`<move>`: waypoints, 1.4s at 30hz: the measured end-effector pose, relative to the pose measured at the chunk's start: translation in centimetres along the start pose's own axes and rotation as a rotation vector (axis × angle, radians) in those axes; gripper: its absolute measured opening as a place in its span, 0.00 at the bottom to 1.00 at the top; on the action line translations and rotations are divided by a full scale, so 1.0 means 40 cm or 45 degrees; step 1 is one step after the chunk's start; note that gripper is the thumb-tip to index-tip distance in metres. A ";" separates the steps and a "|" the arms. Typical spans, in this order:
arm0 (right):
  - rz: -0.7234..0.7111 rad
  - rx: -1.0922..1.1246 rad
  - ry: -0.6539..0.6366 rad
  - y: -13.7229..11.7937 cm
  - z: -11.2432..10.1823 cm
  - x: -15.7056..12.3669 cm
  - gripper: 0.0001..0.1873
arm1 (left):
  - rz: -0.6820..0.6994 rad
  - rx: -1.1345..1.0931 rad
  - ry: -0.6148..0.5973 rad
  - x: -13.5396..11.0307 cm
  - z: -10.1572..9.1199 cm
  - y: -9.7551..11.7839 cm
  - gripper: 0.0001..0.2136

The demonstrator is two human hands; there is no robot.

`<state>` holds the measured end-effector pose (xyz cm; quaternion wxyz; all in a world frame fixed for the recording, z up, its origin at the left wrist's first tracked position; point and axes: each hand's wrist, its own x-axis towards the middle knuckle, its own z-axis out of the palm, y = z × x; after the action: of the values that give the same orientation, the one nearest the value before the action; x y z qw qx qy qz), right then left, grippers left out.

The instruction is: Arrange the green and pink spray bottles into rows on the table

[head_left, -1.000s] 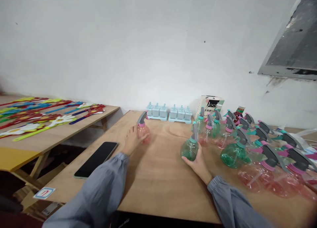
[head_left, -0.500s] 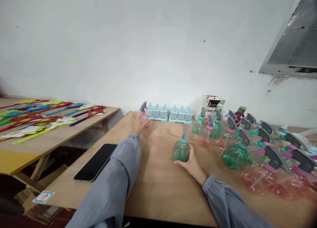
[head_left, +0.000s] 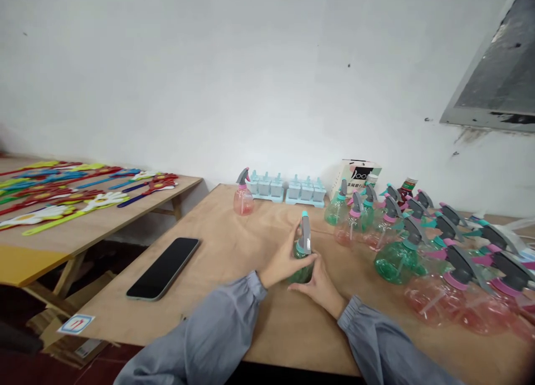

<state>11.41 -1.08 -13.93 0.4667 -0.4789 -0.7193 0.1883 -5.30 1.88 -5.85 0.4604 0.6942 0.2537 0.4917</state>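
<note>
I had, from far away, the left hand (head_left: 281, 264) and right hand (head_left: 321, 287) curled around a green spray bottle (head_left: 306, 237) near the middle of the wooden table (head_left: 288, 332). A pink spray bottle (head_left: 243, 201) stood farther back. A black phone (head_left: 164, 268) lay on the left.

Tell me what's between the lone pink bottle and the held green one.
In the head view, wooden tabletop, then the left hand around the green bottle.
</note>
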 end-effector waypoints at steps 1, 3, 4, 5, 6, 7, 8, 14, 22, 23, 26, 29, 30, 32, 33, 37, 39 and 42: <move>-0.034 -0.042 -0.014 0.005 -0.006 0.001 0.59 | -0.014 -0.025 0.040 -0.002 0.005 0.001 0.42; -0.129 -0.112 0.056 0.019 -0.035 0.013 0.56 | -0.073 -0.076 0.127 -0.002 -0.008 0.005 0.39; -0.178 -0.142 0.159 0.027 -0.058 0.026 0.51 | -0.115 -0.110 0.167 -0.002 -0.024 0.008 0.38; -0.221 -0.173 0.299 0.036 -0.085 0.042 0.45 | -0.160 -0.155 0.197 0.000 -0.042 0.013 0.36; -0.257 -0.208 0.459 0.046 -0.115 0.061 0.39 | -0.202 -0.208 0.223 0.002 -0.061 0.020 0.35; -0.282 -0.249 0.617 0.057 -0.146 0.080 0.34 | -0.238 -0.266 0.236 0.003 -0.079 0.028 0.33; -0.305 -0.297 0.752 0.069 -0.177 0.100 0.31 | -0.265 -0.327 0.234 0.004 -0.094 0.036 0.30; -0.320 -0.540 1.076 0.155 -0.274 0.167 0.34 | -0.129 -0.544 0.092 -0.012 -0.114 0.072 0.17; -0.134 -0.559 1.021 0.231 -0.255 0.178 0.51 | -0.079 -0.584 0.001 -0.013 -0.109 0.083 0.13; -0.095 -0.533 1.013 0.237 -0.254 0.179 0.54 | -0.063 -0.578 0.026 -0.012 -0.111 0.084 0.11; 0.044 -0.429 0.974 0.255 -0.251 0.179 0.60 | -0.087 -0.603 0.012 -0.009 -0.115 0.087 0.10; 0.141 -0.342 0.921 0.270 -0.249 0.177 0.66 | -0.115 -0.658 0.001 -0.009 -0.117 0.093 0.12; 0.157 -0.322 0.905 0.274 -0.248 0.176 0.67 | -0.102 -0.655 0.027 -0.009 -0.117 0.095 0.11; 0.170 -0.296 0.879 0.281 -0.247 0.176 0.68 | -0.074 -0.615 0.081 -0.010 -0.119 0.102 0.09; 0.170 -0.287 0.872 0.284 -0.246 0.176 0.68 | -0.083 -0.597 0.089 -0.010 -0.120 0.105 0.09; 0.159 -0.277 0.877 0.293 -0.245 0.177 0.69 | -0.122 -0.573 0.051 -0.008 -0.123 0.112 0.13; 0.160 -0.278 0.883 0.296 -0.245 0.178 0.70 | -0.088 -0.534 0.058 -0.007 -0.123 0.114 0.11; 0.168 -0.277 0.889 0.302 -0.246 0.180 0.71 | -0.045 -0.454 0.095 -0.005 -0.125 0.119 0.10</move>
<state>25.22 9.08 -14.20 0.6174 -0.6062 -0.5001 -0.0342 -10.46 1.52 -1.24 0.5749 0.5784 0.1916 0.5461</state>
